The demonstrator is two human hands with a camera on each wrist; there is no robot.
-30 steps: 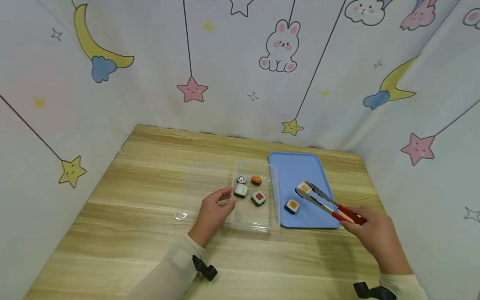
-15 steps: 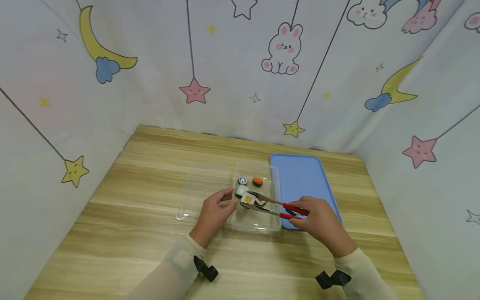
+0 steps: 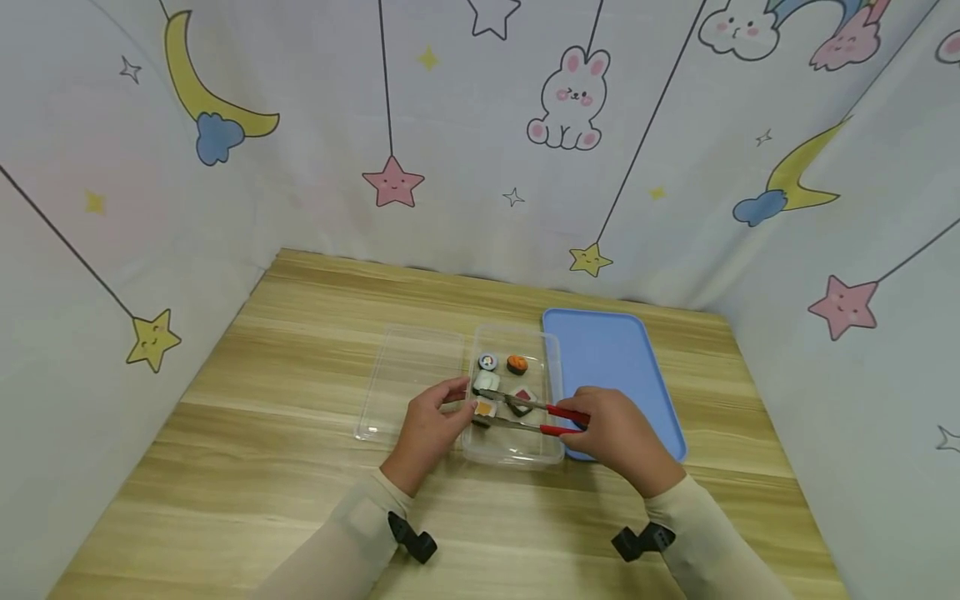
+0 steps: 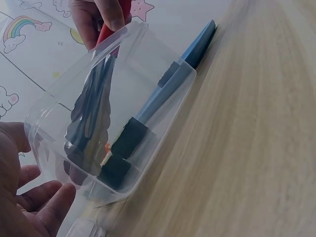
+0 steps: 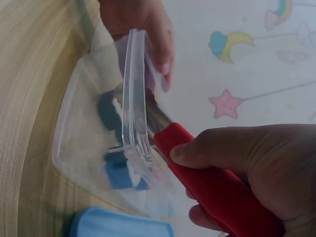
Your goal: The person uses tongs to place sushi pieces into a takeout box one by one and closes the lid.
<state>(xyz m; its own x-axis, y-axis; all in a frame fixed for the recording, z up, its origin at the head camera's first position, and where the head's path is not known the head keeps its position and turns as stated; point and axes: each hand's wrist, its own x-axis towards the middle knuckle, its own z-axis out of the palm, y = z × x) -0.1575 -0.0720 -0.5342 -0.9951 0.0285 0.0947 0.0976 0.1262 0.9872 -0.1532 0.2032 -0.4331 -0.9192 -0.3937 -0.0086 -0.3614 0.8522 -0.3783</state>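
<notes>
My right hand (image 3: 615, 429) grips red-handled metal tongs (image 3: 555, 410) that reach over the clear plastic container (image 3: 517, 454). Between the tong tips lies a toy sushi piece with a yellow-orange centre (image 3: 485, 409), by the container's left wall. My left hand (image 3: 431, 425) touches the outside of that wall with its fingertips (image 4: 66, 192). Also inside are a white-topped piece (image 3: 486, 381), a round roll (image 3: 487, 362), an orange-topped piece (image 3: 517, 364) and a piece with a red centre (image 3: 522, 396), partly behind the tongs.
A blue tray (image 3: 607, 358) lies right of the container, its lower left part hidden by my right hand. To the left, a clear lid (image 3: 408, 358) lies flat on the wooden table (image 3: 300, 367). A printed curtain (image 3: 465, 225) stands behind the table.
My right hand has carried the yellow-orange-centred sushi piece with the tongs from the blue tray leftward into the container. The tongs have lowered it beside the left wall. My left hand stays there.
</notes>
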